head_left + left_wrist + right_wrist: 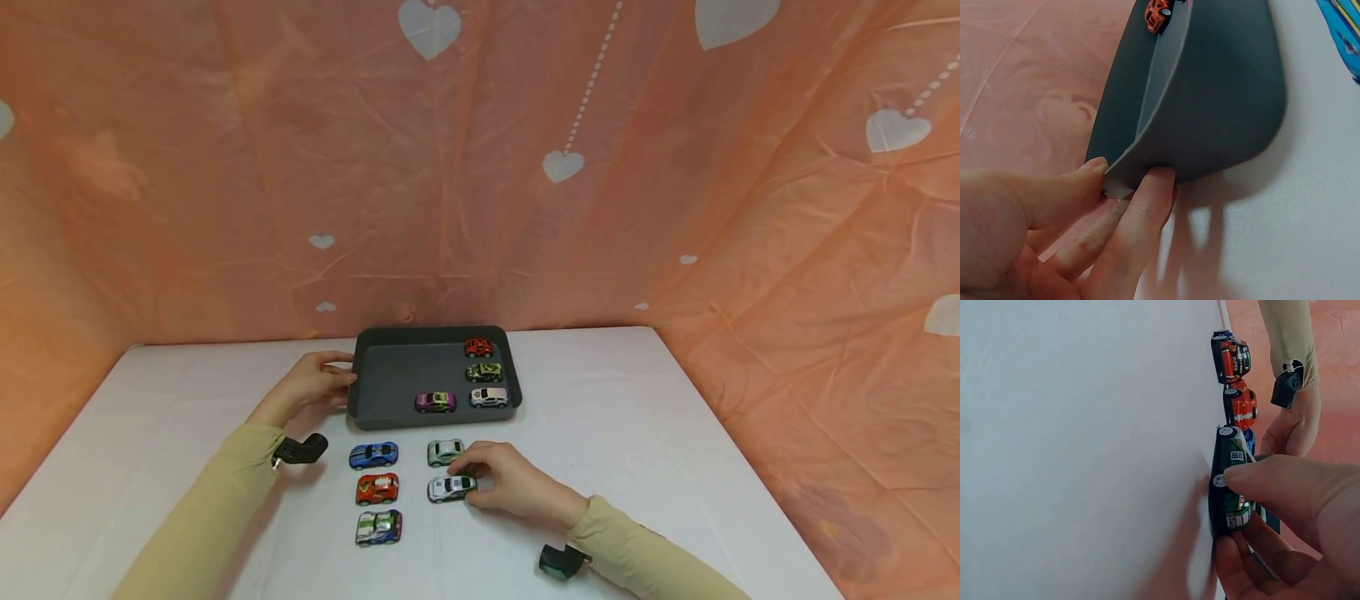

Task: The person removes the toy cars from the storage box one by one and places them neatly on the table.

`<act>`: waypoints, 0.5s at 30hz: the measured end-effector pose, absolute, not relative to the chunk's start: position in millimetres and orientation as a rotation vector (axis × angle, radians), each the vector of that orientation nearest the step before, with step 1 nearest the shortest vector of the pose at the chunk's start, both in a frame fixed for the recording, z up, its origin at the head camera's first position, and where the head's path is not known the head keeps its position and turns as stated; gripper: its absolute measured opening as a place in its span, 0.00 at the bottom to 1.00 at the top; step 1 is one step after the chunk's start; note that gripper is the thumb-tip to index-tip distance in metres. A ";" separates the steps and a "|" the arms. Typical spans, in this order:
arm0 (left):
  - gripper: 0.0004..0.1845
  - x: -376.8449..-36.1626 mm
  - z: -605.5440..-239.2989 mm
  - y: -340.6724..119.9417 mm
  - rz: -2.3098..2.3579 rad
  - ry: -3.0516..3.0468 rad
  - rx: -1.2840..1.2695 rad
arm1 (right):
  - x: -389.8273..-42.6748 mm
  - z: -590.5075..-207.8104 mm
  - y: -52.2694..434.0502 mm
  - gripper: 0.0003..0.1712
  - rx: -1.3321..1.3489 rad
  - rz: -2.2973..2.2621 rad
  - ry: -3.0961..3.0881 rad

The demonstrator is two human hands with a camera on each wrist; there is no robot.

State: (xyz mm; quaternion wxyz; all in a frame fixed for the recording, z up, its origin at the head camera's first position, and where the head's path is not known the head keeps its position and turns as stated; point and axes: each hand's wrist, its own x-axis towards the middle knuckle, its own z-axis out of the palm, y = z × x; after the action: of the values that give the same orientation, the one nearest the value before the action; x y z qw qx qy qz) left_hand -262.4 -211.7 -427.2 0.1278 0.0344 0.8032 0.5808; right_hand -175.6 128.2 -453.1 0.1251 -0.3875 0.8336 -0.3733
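Note:
My left hand (315, 385) pinches the left rim of a dark grey tray (405, 333), thumb over the inner side and fingers against the outer wall (1222, 94) in the left wrist view. Four-wheeled toy cars stand inside the tray at its right: red (479, 347), camouflage green (483, 372), white (489, 397) and purple (435, 402). With thumb and fingers, my right hand (517, 483) holds a silver-white toy car (448, 489) by its right end. In the right wrist view, this car's dark green side (1232, 487) shows, marked with a number.
A pale green toy car (445, 452) sits just behind the held one. To the left, a blue car (373, 455), a red car (377, 489) and a green-and-white car (378, 527) form a column. White cloth covers the table (637, 417); an orange curtain (487, 225) hangs behind.

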 end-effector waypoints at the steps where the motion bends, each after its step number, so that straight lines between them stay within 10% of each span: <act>1: 0.26 -262.3 -426.9 -211.9 1.691 2.336 0.100 | -175.7 -453.5 128.1 0.21 -1.132 -1.094 2.429; 15: 0.27 -259.4 -424.5 -211.4 1.719 2.307 0.126 | -183.6 -428.0 130.3 0.20 -1.219 -1.121 2.445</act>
State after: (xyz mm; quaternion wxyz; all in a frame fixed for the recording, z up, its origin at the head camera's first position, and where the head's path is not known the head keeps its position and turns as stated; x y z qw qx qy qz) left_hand -259.4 -211.4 -424.5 0.1305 0.0433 0.7944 0.5917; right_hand -183.6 130.3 -428.0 0.0939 -0.4111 0.8243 -0.3778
